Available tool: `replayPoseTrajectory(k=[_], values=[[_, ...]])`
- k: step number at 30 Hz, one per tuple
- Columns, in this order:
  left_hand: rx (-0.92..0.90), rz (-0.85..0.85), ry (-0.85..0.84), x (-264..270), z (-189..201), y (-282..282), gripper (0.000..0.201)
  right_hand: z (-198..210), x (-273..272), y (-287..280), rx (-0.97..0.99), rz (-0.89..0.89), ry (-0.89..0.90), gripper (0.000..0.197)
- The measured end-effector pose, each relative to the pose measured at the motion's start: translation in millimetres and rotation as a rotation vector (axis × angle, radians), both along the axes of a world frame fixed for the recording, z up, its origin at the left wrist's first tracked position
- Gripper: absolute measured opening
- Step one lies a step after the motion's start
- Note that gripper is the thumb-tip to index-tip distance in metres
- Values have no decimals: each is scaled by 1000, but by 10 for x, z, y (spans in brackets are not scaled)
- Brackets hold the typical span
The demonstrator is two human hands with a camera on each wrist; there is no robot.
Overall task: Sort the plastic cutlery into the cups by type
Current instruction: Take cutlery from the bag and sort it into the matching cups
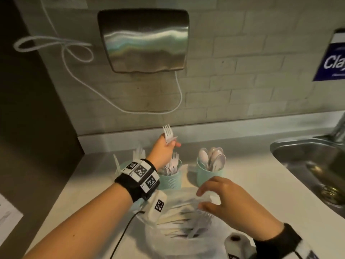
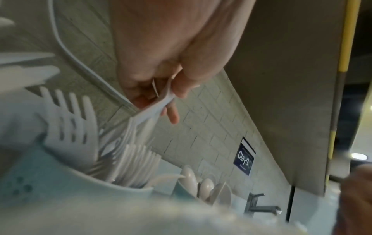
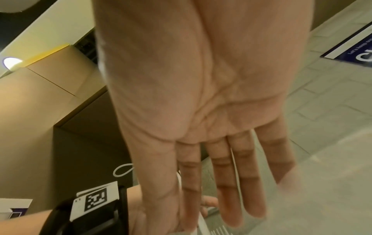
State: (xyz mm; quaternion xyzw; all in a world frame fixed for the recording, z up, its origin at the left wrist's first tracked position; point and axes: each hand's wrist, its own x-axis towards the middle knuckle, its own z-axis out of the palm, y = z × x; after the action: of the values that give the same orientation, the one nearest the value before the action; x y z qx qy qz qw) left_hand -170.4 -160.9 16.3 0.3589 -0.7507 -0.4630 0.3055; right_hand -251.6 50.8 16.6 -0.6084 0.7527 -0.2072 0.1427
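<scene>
My left hand (image 1: pixel 169 144) is raised behind the middle teal cup (image 1: pixel 171 179) and grips white plastic forks (image 1: pixel 167 132), tines up. In the left wrist view the fingers (image 2: pixel 177 89) pinch the fork handles (image 2: pixel 159 106) above that cup (image 2: pixel 60 182), which holds several forks (image 2: pixel 70 124). The right teal cup (image 1: pixel 209 174) holds spoons (image 1: pixel 212 157). A left cup with knives (image 1: pixel 139 152) is mostly hidden behind my wrist. My right hand (image 1: pixel 202 199) hovers open and empty over a loose cutlery pile (image 1: pixel 179 219) with a fork (image 1: pixel 202 219); its fingers (image 3: pixel 231 174) are straight.
The pile lies on a clear plastic bag (image 1: pixel 168 245) on the white counter (image 1: pixel 261 193). A steel sink (image 1: pixel 308 161) is at the right, with a faucet (image 2: pixel 259 206). A metal wall unit (image 1: pixel 143 40) and a white cord (image 1: pixel 80 79) hang on the tiled wall.
</scene>
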Motion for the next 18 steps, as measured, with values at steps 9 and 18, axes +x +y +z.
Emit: replayPoseTrajectory(k=[9, 18], values=[[-215, 105, -475, 120, 10, 32, 19, -254, 49, -38, 26, 31, 63, 29], [-169, 41, -567, 163, 224, -48, 96, -313, 14, -57, 63, 35, 116, 34]])
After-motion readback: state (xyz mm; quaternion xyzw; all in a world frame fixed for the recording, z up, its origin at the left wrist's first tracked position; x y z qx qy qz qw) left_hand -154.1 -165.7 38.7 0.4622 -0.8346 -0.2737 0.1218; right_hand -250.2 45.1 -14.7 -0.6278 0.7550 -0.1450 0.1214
